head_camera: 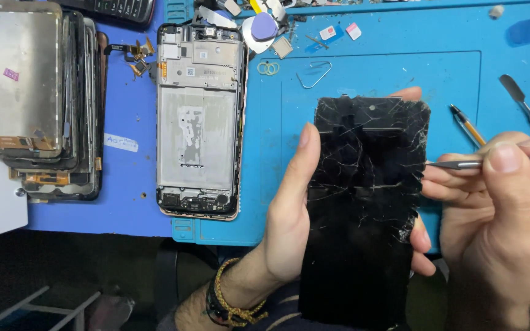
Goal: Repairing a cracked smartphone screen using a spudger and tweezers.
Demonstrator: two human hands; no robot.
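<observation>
My left hand [286, 224] holds a black, badly cracked phone screen [363, 202] upright above the near edge of the blue mat [363, 67], thumb on its left edge and fingers behind it. In my right hand [501, 214] is a thin metal pry tool [461, 164], pinched between thumb and fingers. Its flat tip touches the screen's right edge about halfway up.
An opened phone frame [199, 119] lies face up on the mat left of the screen. A stack of old screens [38, 98] sits at far left. A metal spudger [522, 101], a pen [467, 125], a wire clip [314, 73], picks and small parts lie along the back.
</observation>
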